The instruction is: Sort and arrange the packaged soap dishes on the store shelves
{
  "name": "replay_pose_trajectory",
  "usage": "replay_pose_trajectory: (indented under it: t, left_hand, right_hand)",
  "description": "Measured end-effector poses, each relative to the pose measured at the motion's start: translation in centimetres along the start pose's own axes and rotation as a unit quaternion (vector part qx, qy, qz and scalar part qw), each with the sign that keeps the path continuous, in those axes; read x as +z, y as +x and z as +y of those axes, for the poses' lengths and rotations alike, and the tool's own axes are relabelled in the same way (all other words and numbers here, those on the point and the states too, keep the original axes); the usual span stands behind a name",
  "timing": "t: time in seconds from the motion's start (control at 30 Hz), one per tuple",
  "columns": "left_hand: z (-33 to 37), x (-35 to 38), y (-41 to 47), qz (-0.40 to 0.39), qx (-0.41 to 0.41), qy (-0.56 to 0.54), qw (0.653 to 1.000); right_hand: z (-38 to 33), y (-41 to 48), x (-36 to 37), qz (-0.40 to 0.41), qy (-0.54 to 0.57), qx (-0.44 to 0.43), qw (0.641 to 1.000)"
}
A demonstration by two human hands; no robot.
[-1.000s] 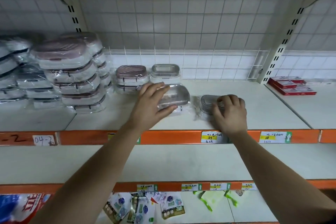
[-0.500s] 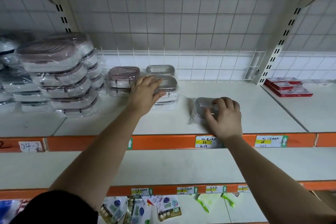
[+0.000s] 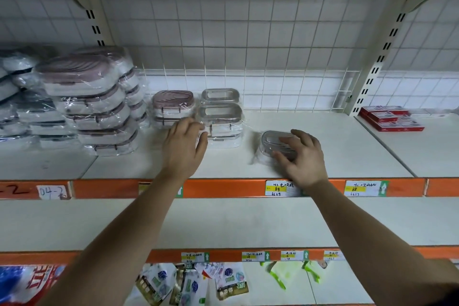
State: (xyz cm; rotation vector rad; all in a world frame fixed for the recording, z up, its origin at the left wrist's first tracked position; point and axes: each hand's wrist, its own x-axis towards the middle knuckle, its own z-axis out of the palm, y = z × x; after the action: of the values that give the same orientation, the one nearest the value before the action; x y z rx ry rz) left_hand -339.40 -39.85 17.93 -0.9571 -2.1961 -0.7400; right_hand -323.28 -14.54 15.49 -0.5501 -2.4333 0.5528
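Note:
On the white shelf (image 3: pixel 347 151), my right hand (image 3: pixel 304 159) grips a lone wrapped grey soap dish (image 3: pixel 273 140), fingers over its top and thumb at its front. My left hand (image 3: pixel 185 148) hovers with relaxed fingers at the front left corner of a short stack of grey soap dishes (image 3: pixel 221 119); whether it touches the wrap I cannot tell. Another grey dish (image 3: pixel 219 94) sits behind that stack. A small stack of pink soap dishes (image 3: pixel 173 103) stands just to its left.
A tall pile of larger pink wrapped dishes (image 3: pixel 87 99) and dark-trimmed ones (image 3: pixel 17 109) fills the shelf's left. Red boxes (image 3: pixel 391 118) lie on the neighbouring shelf at right. Wire grid backs the shelf. Hanging packets (image 3: pixel 188 285) show below the orange price rail (image 3: pixel 223 187).
My left hand set its grey dish onto the grey stack, released it and drew back to the stack's front left. My right hand stayed on the lone grey dish.

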Motion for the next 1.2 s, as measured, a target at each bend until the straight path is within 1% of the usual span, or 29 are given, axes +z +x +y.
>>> replay_pose_trajectory:
  t: [0.07,0.17,0.27,0.37,0.43,0.53,0.73,0.9,1.03,1.13,1.2]
  left_hand:
    - [0.0,-0.3,-1.2,0.027,0.003,0.010,1.000]
    - [-0.1,0.0,-2.2,0.020,0.008,0.029,0.999]
    - [0.0,0.3,-2.3,0.000,0.006,0.038,0.999]
    - [0.3,0.3,-2.5,-0.014,0.002,0.046,0.999]
    - [0.4,0.4,-2.7,-0.011,0.006,0.049,0.999]
    - [0.3,0.5,-2.7,-0.002,0.002,0.055,0.998]
    - [0.0,0.9,-2.9,0.028,0.006,0.052,0.998]
    - [-0.1,1.1,-2.9,0.039,0.019,0.047,0.998]
    - [0.0,1.0,-2.9,0.049,0.023,0.043,0.998]
    - [-0.1,0.9,-2.9,0.048,0.021,0.041,0.998]
    - [-0.1,1.0,-2.7,0.043,0.021,0.040,0.998]
  right_hand:
    - [0.3,0.0,0.1,-0.013,-0.003,-0.013,1.000]
    - [0.2,0.1,0.0,-0.006,-0.008,-0.019,1.000]
    - [-0.5,1.0,-0.4,0.053,0.014,-0.028,0.998]
    - [-2.1,3.0,-1.2,0.116,0.045,-0.056,0.991]
    - [-3.7,4.7,-1.5,0.131,0.069,-0.068,0.987]
    - [-6.0,7.9,-0.7,0.110,0.081,-0.082,0.987]
    - [-10.4,13.4,2.6,0.022,0.084,-0.097,0.991]
    - [-12.7,16.9,4.7,0.004,0.080,-0.122,0.989]
    - [-13.4,18.6,5.8,-0.010,0.088,-0.123,0.988]
    - [-13.3,18.6,7.0,-0.059,0.015,-0.112,0.992]
    - [-13.3,18.3,7.4,-0.057,-0.034,-0.092,0.994]
